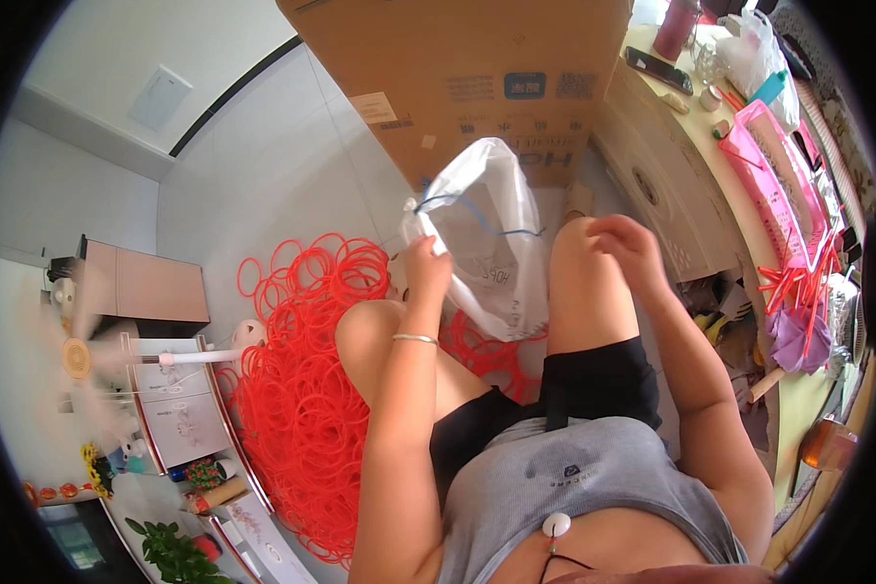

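Observation:
My left hand grips the rim of a translucent white plastic bag with a blue drawstring, held between my knees. My right hand hovers over my right knee, fingers curled, holding nothing that I can see; it sits just right of the bag. A thin bracelet circles my left wrist. A big heap of red-orange plastic rings lies on the floor to my left, some spilling under my legs.
A large cardboard box stands in front of the bag. At right is a desk with a pink basket, red straws, a phone and bottles. A standing fan and a white drawer unit are at left.

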### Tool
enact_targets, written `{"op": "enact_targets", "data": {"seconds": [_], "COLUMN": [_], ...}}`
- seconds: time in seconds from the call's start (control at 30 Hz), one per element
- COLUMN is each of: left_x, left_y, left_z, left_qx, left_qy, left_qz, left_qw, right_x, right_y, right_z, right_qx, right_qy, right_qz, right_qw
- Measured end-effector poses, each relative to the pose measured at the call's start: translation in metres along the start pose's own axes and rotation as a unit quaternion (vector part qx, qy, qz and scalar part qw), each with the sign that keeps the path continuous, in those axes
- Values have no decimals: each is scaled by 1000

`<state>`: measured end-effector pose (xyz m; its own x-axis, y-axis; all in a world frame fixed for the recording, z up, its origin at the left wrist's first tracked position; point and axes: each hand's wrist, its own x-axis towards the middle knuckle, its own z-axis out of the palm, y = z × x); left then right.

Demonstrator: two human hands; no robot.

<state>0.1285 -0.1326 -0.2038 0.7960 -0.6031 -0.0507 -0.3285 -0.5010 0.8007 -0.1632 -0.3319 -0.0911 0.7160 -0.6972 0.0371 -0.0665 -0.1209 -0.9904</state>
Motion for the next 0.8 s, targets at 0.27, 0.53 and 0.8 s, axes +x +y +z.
{"op": "enact_targets", "data": {"seconds": [0.27, 0.53, 0.8], "left_x": [-46, -24, -7], "left_y": [66, 54, 66], "left_z": [-7, -8, -8], "left_qx": [5, -32, -34], "left_qy": [-65, 12, 20], "left_qz": [58, 6, 6], "left_qw": [996, 999, 999], "right_x": [110, 141, 134], "right_y": [-16, 28, 0], "right_z": [138, 152, 141], "right_qx": [-289, -307, -75], "right_qy": [-83, -125, -106], "right_qz": [-211, -146, 95], "right_qw": [930, 932, 987]}}
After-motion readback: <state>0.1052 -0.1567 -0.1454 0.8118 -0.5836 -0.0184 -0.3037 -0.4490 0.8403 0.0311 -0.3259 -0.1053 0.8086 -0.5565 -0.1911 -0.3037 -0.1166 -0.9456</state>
